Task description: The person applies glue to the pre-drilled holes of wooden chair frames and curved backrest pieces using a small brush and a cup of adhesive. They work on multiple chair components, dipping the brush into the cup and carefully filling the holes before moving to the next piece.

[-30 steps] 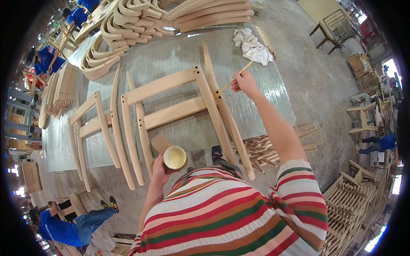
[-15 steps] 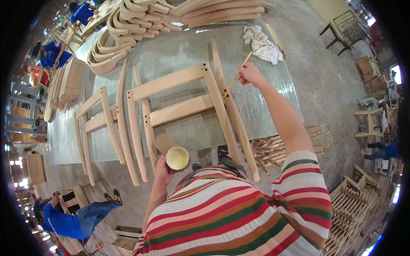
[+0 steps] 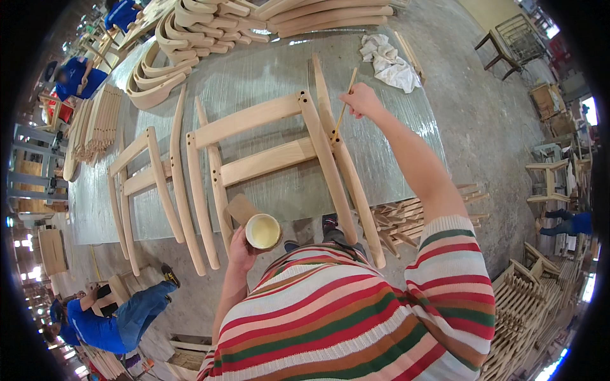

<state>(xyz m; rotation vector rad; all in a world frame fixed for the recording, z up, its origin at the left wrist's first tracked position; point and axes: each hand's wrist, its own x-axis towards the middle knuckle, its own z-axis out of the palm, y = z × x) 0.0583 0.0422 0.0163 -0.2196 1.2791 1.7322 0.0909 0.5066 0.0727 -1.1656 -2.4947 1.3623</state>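
My right hand [image 3: 361, 101] is closed around a thin wooden stick [image 3: 343, 114]. The stick's lower tip meets the dark holes in the right leg of a pale wooden chair frame [image 3: 267, 160]. Low in the middle, my left hand [image 3: 242, 251] grips a cup [image 3: 263, 232] of creamy yellowish liquid, probably glue. A flat brown piece [image 3: 241, 209] sticks out beside the cup's rim; whether my hand holds it too, I cannot tell. The frame lies on the plastic-covered table [image 3: 387, 159], its legs reaching past the near edge.
A second wooden frame [image 3: 150, 166] lies at left. Curved wooden parts [image 3: 190, 32] are piled at the far side, near a crumpled white cloth [image 3: 389, 63]. Bundled slats [image 3: 95, 124] stand at the left edge. Wood pieces [image 3: 406, 225] lie low at right. A person in blue [image 3: 105, 324] works at lower left.
My right hand has shifted up and left, and the stick now stands more upright, its tip still at the leg's holes. My left hand still holds the cup.
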